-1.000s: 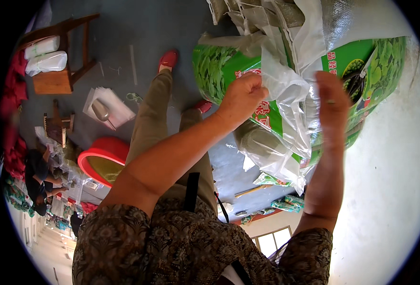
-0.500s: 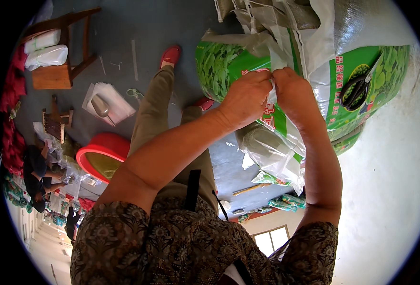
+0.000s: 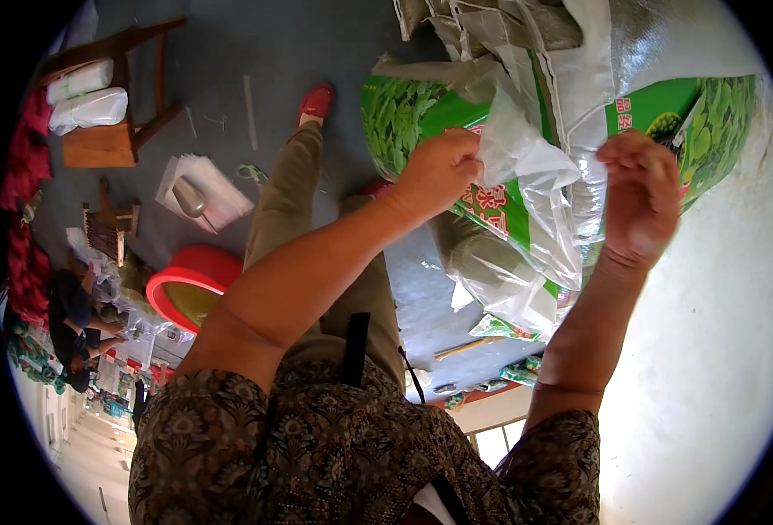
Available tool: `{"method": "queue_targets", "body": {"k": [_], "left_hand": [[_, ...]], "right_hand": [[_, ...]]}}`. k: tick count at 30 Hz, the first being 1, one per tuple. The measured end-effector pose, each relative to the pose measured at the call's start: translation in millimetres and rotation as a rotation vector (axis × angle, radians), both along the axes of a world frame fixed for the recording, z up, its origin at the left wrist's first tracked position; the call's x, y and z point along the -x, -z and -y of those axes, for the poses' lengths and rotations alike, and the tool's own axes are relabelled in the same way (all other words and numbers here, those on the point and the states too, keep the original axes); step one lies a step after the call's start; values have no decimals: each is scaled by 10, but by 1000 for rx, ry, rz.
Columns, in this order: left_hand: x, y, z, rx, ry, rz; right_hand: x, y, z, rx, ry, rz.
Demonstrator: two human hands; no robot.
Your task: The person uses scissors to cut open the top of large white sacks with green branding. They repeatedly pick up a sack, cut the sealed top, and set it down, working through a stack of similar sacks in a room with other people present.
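Head view shows me the left hand (image 3: pixel 439 175) pinching a clear bag (image 3: pixel 539 171) over a green sack (image 3: pixel 395 122); the right hand (image 3: pixel 642 194), just beside the bag, is loosely curled, seemingly empty. I judge the step as working the bag; next calls for a light right-hand pinch. Grey floor (image 3: pixel 220 52) bears a red tub (image 3: pixel 192 262), a wooden chair (image 3: pixel 99 150) and a scoop (image 3: pixel 188 198).
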State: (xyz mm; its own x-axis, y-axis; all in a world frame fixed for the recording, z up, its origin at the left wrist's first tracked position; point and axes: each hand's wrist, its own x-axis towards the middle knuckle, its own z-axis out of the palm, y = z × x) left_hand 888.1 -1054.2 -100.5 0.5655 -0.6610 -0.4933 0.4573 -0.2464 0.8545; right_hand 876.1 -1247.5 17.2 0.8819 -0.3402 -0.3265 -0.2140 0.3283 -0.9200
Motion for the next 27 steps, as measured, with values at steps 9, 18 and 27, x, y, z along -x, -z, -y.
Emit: {"method": "queue_targets", "body": {"k": [9, 18, 27], "left_hand": [[-316, -291, 338, 68, -61, -456], [-208, -124, 311, 202, -349, -545], [-263, -172, 530, -12, -199, -207]], "right_hand": [[183, 307, -447, 1186, -586, -277], [69, 543, -123, 355, 143, -527], [141, 436, -272, 573, -51, -578]]}}
